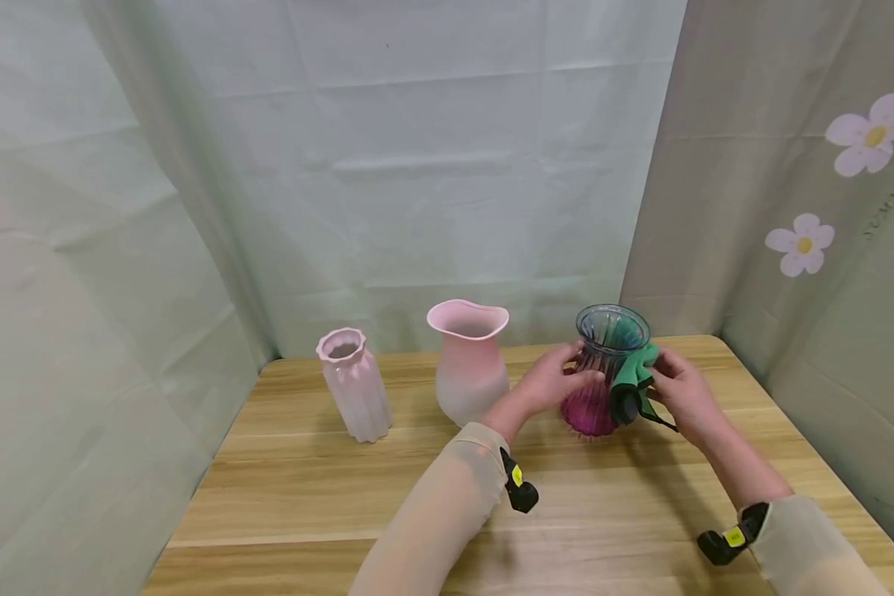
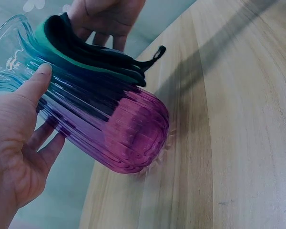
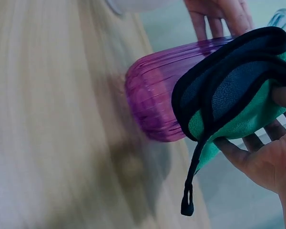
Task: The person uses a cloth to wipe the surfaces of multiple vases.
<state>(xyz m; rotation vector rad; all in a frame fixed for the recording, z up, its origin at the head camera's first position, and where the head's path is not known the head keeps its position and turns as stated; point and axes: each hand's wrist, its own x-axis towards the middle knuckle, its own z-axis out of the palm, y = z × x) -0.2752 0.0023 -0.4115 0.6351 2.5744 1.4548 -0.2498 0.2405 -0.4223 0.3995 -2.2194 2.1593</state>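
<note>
A ribbed glass vase (image 1: 585,407), blue-clear at the flared rim and magenta at the base, is near the table's back right; its base is at the tabletop. My left hand (image 1: 547,382) grips its side, thumb (image 2: 35,83) on the near face and fingers around the other side. My right hand (image 1: 687,397) pinches a folded green cloth (image 3: 243,114) with a dark grey reverse, black edging and a hanging loop. That cloth lies against the vase's right side, below the rim, and hides part of the glass. Some of the right fingertips are behind the cloth.
To the left stands a pink-to-white vase (image 1: 471,377) with a wavy rim, close to my left hand. Farther left is a smaller fluted pink-white vase (image 1: 358,393). The wooden table (image 1: 305,505) ends against hanging pale curtains (image 1: 447,190) at the back and sides.
</note>
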